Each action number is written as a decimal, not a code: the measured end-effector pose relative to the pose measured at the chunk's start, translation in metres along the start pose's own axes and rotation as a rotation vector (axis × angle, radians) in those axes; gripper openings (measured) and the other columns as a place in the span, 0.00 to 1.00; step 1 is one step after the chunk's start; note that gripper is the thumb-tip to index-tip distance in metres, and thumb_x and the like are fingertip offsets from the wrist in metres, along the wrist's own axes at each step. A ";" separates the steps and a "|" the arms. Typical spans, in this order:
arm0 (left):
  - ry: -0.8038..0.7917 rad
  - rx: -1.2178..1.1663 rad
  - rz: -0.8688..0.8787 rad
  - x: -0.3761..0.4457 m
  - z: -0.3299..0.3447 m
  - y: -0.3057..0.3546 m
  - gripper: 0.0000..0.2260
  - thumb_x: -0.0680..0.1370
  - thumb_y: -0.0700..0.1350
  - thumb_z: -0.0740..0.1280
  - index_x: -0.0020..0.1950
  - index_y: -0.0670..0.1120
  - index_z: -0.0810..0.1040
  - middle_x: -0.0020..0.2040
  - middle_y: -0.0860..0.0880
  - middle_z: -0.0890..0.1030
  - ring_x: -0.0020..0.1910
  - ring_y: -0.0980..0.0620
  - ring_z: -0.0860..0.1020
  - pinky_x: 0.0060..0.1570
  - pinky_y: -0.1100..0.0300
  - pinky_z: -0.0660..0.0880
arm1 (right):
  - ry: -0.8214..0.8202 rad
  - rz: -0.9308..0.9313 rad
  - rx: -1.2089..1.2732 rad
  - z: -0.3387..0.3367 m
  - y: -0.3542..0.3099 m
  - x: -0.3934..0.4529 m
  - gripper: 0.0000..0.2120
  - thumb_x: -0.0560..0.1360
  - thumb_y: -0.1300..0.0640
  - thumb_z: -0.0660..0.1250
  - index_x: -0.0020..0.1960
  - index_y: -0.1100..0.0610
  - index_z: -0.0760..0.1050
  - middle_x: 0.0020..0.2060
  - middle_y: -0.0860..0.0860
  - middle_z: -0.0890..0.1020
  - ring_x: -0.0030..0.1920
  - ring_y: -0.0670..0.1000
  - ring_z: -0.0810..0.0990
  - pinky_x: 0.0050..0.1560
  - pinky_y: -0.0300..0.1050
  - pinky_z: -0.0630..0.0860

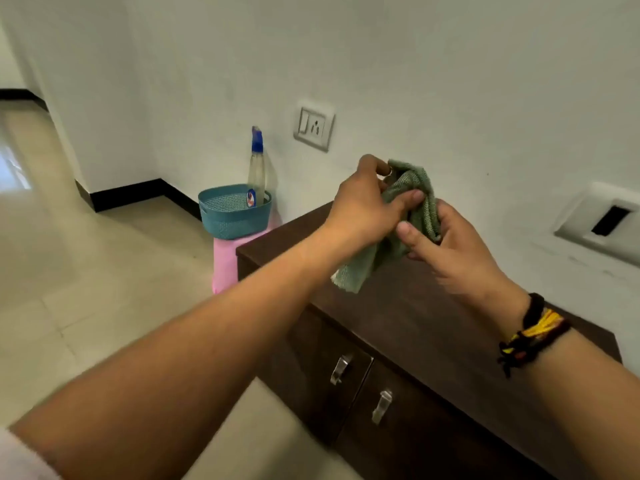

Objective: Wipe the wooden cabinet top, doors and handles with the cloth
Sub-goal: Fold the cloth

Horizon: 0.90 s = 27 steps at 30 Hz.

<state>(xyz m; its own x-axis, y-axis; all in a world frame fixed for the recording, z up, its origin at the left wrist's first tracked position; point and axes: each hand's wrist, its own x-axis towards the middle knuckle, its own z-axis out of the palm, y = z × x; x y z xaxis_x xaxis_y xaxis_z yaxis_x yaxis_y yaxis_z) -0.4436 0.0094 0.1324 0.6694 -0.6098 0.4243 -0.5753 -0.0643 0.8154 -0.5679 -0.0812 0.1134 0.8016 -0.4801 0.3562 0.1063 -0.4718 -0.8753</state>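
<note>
1. Both forearms are being stretched out over the cabinet (433,327).
2. Bunched cloth (412,209) is being held above the top, long axis roughly vertical, a corner hanging down-left.
3. It is being gripped by left hand (360,206) and right hand (446,244), fingers curled round it.

No lettering that can be made out

The only printed mark is a small red, white and blue label low on the spray bottle (256,168), which stands in the teal basket (221,220) just beside the left end of the wooden cabinet (433,323); its letters are too blurred to read. The wall socket plate (314,127) above the cabinet carries a switch and pin holes but no writing.
</note>
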 end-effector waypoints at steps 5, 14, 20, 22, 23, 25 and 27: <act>-0.244 -0.378 -0.095 0.047 -0.035 0.037 0.38 0.74 0.55 0.74 0.79 0.49 0.59 0.59 0.46 0.79 0.59 0.47 0.81 0.61 0.47 0.78 | 0.115 -0.047 0.036 -0.043 -0.046 0.036 0.07 0.77 0.67 0.68 0.53 0.59 0.79 0.39 0.53 0.82 0.37 0.49 0.80 0.36 0.43 0.77; -0.452 -0.388 0.048 0.045 -0.066 0.093 0.22 0.72 0.54 0.76 0.54 0.37 0.81 0.50 0.39 0.83 0.50 0.43 0.81 0.56 0.39 0.76 | 0.216 0.014 0.094 -0.101 -0.109 0.000 0.11 0.81 0.55 0.64 0.58 0.58 0.81 0.49 0.52 0.87 0.48 0.48 0.85 0.45 0.46 0.83; -0.448 -0.488 0.001 0.041 -0.071 0.124 0.10 0.77 0.48 0.72 0.40 0.45 0.77 0.35 0.51 0.78 0.34 0.52 0.74 0.34 0.61 0.72 | 0.326 0.151 0.211 -0.103 -0.108 -0.023 0.13 0.83 0.49 0.60 0.55 0.55 0.80 0.45 0.50 0.85 0.44 0.50 0.82 0.40 0.46 0.79; -0.471 -0.427 -0.007 0.041 -0.072 0.132 0.09 0.78 0.46 0.71 0.40 0.43 0.77 0.34 0.51 0.78 0.30 0.54 0.75 0.28 0.63 0.72 | 0.377 0.215 0.206 -0.101 -0.107 -0.021 0.14 0.83 0.49 0.59 0.54 0.54 0.80 0.47 0.51 0.85 0.46 0.52 0.82 0.43 0.48 0.78; -0.469 -0.414 -0.015 0.039 -0.072 0.136 0.09 0.78 0.45 0.71 0.42 0.42 0.78 0.34 0.49 0.79 0.29 0.53 0.76 0.27 0.63 0.73 | 0.417 0.252 0.136 -0.099 -0.104 -0.018 0.14 0.83 0.47 0.59 0.55 0.54 0.80 0.50 0.52 0.85 0.47 0.52 0.81 0.45 0.48 0.77; -0.414 -0.411 -0.039 0.039 -0.066 0.140 0.10 0.79 0.46 0.70 0.41 0.42 0.78 0.34 0.48 0.79 0.28 0.53 0.76 0.27 0.63 0.72 | 0.460 0.324 -0.132 -0.092 -0.101 -0.014 0.21 0.80 0.38 0.60 0.60 0.54 0.76 0.58 0.55 0.81 0.51 0.51 0.79 0.53 0.52 0.78; -0.361 -0.392 -0.034 0.038 -0.055 0.142 0.12 0.80 0.48 0.69 0.38 0.45 0.78 0.32 0.50 0.78 0.28 0.54 0.76 0.30 0.63 0.72 | 0.453 0.385 -0.186 -0.076 -0.101 -0.014 0.38 0.71 0.24 0.57 0.65 0.54 0.73 0.60 0.54 0.78 0.54 0.53 0.80 0.57 0.58 0.79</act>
<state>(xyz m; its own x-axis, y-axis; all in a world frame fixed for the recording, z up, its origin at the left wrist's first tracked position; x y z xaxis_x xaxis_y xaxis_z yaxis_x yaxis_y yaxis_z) -0.4741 0.0205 0.2862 0.4406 -0.8499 0.2889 -0.2915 0.1689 0.9415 -0.6342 -0.0832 0.2217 0.4284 -0.8884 0.1651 -0.2777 -0.3033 -0.9116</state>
